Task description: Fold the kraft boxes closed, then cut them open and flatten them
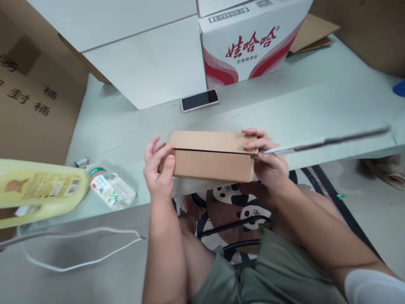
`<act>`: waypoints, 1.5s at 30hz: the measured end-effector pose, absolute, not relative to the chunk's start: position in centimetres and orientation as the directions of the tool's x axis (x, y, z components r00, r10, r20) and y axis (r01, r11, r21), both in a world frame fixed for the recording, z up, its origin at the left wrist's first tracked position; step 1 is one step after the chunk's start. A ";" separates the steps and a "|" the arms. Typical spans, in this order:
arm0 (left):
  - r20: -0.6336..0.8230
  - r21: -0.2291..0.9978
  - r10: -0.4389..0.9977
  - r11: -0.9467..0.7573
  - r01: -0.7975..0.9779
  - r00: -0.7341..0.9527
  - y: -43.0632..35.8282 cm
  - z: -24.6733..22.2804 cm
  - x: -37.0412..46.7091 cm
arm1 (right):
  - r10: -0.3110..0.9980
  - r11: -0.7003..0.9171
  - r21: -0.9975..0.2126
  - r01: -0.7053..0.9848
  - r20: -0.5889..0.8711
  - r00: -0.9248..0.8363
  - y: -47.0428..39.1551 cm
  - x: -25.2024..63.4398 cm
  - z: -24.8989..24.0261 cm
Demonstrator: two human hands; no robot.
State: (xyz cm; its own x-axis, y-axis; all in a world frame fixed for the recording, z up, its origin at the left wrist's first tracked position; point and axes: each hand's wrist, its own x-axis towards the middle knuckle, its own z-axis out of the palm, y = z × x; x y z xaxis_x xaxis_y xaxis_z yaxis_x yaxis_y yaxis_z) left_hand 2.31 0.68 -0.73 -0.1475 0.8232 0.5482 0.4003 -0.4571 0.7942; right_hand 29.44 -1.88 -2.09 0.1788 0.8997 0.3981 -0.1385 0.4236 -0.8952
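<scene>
A long, narrow brown cardboard box (211, 164) is at the front edge of the pale table (142, 126), with a dark gap running along its top. Around its left end, my left hand (160, 169) has the thumb on the near side and the fingers at the top. At the right end, my right hand (268, 158) rests its fingertips on the upper flap. Between that hand's thumb and fingers sits a thin, pale tool with a long dark part (341, 138) pointing right. Its exact kind is unclear.
A phone (200, 100) lies behind the box, before white cartons (158, 63) and a red-and-white carton (249, 55). To the left are a clear bottle (112, 188), a yellow jug (41, 190) and a large brown carton (41, 88). A white loop (85, 231) hangs below the table edge.
</scene>
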 end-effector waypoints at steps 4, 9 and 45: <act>0.503 0.819 0.859 -0.439 0.370 -0.095 0.8 -0.4 1.6 | 0.927 0.361 -0.890 -0.278 0.309 0.215 -1.1 30.9 -1.9; 0.376 0.924 0.833 -0.370 0.098 -0.407 2.1 -1.7 -0.4 | 0.950 0.127 -0.964 -0.234 0.051 0.307 -0.2 31.9 -2.7; 0.423 0.882 0.905 -0.400 0.247 -0.042 1.5 -1.3 2.5 | 0.811 0.415 -0.874 -0.253 0.482 -0.331 -3.8 28.3 1.8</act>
